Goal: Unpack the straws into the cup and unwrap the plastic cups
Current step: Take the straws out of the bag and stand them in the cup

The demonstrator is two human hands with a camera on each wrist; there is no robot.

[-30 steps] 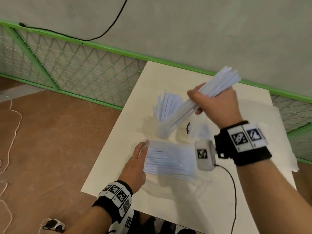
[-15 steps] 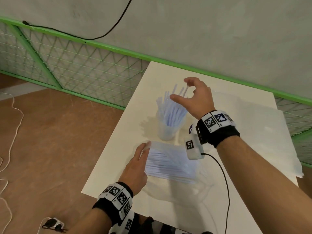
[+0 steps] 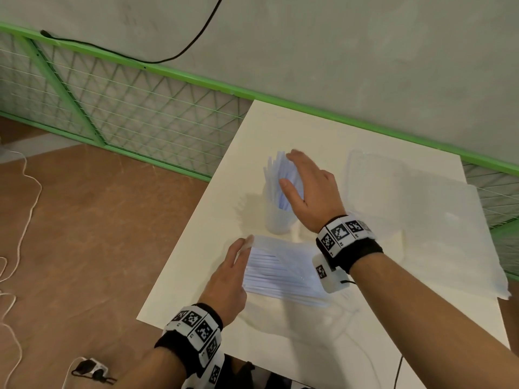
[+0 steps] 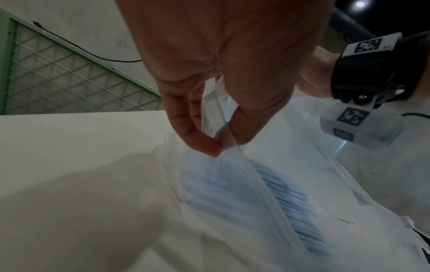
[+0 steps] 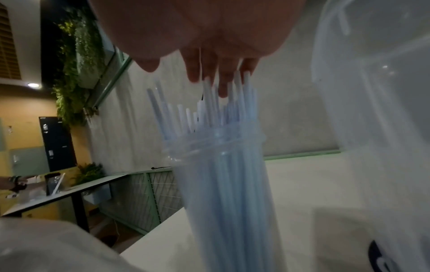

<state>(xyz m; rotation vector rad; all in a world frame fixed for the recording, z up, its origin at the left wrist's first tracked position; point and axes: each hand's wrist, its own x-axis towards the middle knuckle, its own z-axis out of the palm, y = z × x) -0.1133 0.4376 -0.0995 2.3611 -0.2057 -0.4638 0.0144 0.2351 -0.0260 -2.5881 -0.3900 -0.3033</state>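
Observation:
A clear plastic cup [image 3: 278, 221] stands mid-table, packed with pale blue straws [image 3: 273, 175]. My right hand [image 3: 309, 189] is spread over the straw tops with straight fingers, and in the right wrist view its fingertips [image 5: 209, 73] touch the tips of the straws [image 5: 209, 106] above the cup [image 5: 221, 184]. It holds nothing. A clear bag of straws [image 3: 280, 273] lies flat in front of the cup. My left hand [image 3: 227, 282] pinches the bag's open edge [image 4: 214, 117] between thumb and fingers, and more straws [image 4: 279, 193] show inside.
A large sheet of clear plastic wrap [image 3: 421, 214] lies over the table's right side. Clear wrapped cups [image 5: 372, 92] with a dark logo stand just right of the straw cup. The white table [image 3: 196, 262] ends close on the left. A green mesh fence [image 3: 126, 113] runs behind.
My right hand let a bundle of straws drop into the cup, opened, and came down onto the straw tops. The left hand has kept its pinch on the bag.

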